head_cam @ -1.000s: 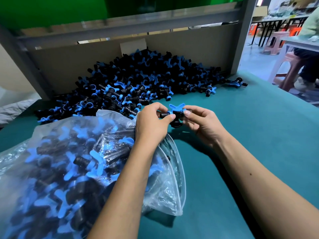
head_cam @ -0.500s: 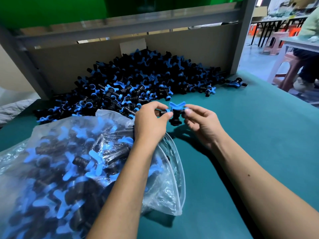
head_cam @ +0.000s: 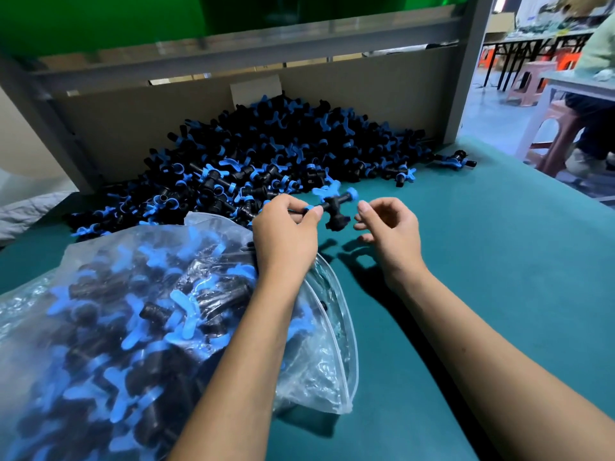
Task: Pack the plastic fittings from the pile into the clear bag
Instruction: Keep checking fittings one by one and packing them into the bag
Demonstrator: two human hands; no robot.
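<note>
A black fitting with blue handle and caps (head_cam: 334,206) hangs above the green table, pinched at its left end by my left hand (head_cam: 286,227). My right hand (head_cam: 387,227) hovers just right of it with fingers loosely curled, touching nothing. The big pile of black and blue fittings (head_cam: 266,154) lies behind, against the cardboard back wall. The clear bag (head_cam: 319,377), mostly full of fittings, lies at the lower left under my left forearm, its mouth facing right.
Two stray fittings (head_cam: 454,159) lie at the pile's right edge. A grey frame post (head_cam: 466,78) stands at the back right. Beyond the table's right edge are stools (head_cam: 562,128) and a seated person. The green tabletop (head_cam: 482,261) stretches to the right.
My right hand has let go of the fitting and drawn slightly to the right. My left hand alone holds it now, a little higher than before.
</note>
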